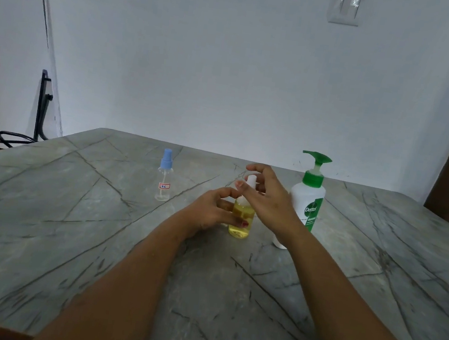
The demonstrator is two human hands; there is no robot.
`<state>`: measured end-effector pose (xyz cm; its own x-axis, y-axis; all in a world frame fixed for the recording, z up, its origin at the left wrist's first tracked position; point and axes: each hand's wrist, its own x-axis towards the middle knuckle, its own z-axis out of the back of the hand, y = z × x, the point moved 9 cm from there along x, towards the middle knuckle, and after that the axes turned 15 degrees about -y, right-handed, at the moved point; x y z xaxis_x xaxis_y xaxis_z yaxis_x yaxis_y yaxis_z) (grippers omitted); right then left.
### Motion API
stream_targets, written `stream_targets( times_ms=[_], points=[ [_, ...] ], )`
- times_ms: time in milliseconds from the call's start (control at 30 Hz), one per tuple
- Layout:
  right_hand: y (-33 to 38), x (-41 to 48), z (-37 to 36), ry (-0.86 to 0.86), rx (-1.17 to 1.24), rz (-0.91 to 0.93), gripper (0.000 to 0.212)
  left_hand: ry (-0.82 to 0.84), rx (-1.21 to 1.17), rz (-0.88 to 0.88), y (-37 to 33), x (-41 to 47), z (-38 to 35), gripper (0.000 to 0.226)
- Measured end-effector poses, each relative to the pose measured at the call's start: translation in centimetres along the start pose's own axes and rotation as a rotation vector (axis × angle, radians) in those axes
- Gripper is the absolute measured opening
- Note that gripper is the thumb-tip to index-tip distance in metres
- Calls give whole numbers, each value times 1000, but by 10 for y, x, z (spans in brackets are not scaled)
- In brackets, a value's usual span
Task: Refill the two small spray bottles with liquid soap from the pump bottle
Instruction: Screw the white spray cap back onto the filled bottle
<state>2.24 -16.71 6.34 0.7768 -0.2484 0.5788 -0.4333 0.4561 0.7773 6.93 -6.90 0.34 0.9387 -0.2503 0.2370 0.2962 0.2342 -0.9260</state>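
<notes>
Left hand: The left hand [212, 211] gripped the small clear plastic spray bottle full of yellow liquid [242, 223], fingers curled round its body, and held it upright on the grey veined stone table [68, 220].
Right hand: The right hand [267, 201] was at the bottle's white spray cap [252, 180], thumb and fingers curved on both sides of it. I could not tell if they pinched it.
Second bottle: The small clear spray bottle with the blue cap [164, 182] stood well apart to the left, and it seemed empty.
Soap source: The white pump bottle with the green pump head [309, 201] stood near, behind the right hand.
Step, as I judged: turning the white cap.
How to do it well: Keep the base flat on the table and the lower grip firm, and turn only the cap, straight, so the full bottle does not tip.
</notes>
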Motion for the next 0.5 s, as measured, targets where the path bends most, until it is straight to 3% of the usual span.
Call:
stream_targets(
  times_ms=[133,400,500],
  points=[
    [1,-2,-5,118,117,-41,35,3,6,7,0,1,0,51],
    [2,2,8,-85,1,30,39,-9,15,-12,3,4,0,56],
    [2,1,4,-58,-23,49,40,-7,3,4,4,4,1,47]
  ],
)
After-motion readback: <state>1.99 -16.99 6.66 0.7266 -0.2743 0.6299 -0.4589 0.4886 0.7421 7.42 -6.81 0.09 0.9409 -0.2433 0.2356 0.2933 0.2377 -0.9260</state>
